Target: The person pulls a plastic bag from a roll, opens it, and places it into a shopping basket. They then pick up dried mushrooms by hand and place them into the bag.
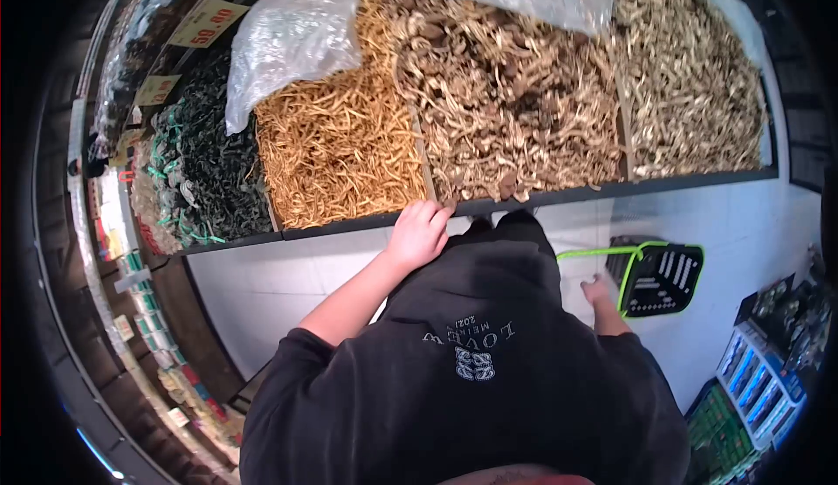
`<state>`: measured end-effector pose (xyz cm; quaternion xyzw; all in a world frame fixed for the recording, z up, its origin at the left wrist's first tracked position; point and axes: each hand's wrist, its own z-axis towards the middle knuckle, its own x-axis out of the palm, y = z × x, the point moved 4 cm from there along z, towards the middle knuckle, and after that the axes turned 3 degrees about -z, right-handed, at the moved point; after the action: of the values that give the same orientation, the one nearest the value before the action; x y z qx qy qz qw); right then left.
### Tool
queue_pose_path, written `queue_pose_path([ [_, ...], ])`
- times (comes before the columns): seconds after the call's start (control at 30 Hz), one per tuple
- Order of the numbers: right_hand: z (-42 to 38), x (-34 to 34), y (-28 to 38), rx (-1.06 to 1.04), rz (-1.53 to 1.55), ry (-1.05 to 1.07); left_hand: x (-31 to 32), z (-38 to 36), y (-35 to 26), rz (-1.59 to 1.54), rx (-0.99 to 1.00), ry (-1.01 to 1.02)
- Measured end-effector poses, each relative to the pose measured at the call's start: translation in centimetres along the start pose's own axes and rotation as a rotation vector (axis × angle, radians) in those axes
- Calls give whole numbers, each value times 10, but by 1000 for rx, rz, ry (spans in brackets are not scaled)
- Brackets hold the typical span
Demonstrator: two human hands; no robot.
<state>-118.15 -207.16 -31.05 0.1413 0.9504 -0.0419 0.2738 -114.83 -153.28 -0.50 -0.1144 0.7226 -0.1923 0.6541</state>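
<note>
My left hand (420, 233) rests at the black front edge (349, 227) of a dry-goods display, its fingers curled over the rim. Its fingertips lie by the divider between a bin of golden, thin dried strips (340, 153) and a bin of brown dried mushrooms (515, 110). A small brown mushroom piece (450, 206) sits right at those fingertips. Lower on the right, my right hand (597, 289) hangs beside a black shopping basket (665, 282) with a bright green rim. Slightly blurred, its fingers are curled in, below the basket's green handle (585, 252).
Dark, curly dried goods with green ties (214, 144) fill the left bin; pale dried pieces (685, 83) fill the right one. Plastic sheets (297, 40) partly cover the bins. Price signs (208, 22) stand at the left. Packaged goods (755, 389) stand at the lower right.
</note>
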Motion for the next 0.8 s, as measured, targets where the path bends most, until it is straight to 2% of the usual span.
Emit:
queue_pose_path([
  [0.07, 25, 47, -12, 17, -40, -4, 3, 13, -11, 34, 163, 13],
  [0.17, 11, 67, 7, 172, 135, 111, 19, 27, -19, 71, 317, 108],
  [0.3, 25, 139, 9, 194, 279, 245, 35, 34, -15, 127, 368, 93],
  [0.4, 33, 181, 22, 139, 423, 391, 34, 39, -18, 208, 308, 81],
  [0.47, 37, 207, 28, 162, 530, 390, 32, 46, -23, 208, 274, 31],
  [0.57, 50, 222, 45, 206, 786, 336, 39, 55, -30, 188, 304, 16],
  [0.63, 52, 200, 58, 259, 728, 305, 45, 62, -40, 106, 430, -29],
  [0.73, 75, 192, 64, 312, 687, 326, 61, 75, -64, 66, 683, 117],
  [0.8, 84, 191, 61, 303, 606, 315, 77, 79, -67, 91, 763, 142],
])
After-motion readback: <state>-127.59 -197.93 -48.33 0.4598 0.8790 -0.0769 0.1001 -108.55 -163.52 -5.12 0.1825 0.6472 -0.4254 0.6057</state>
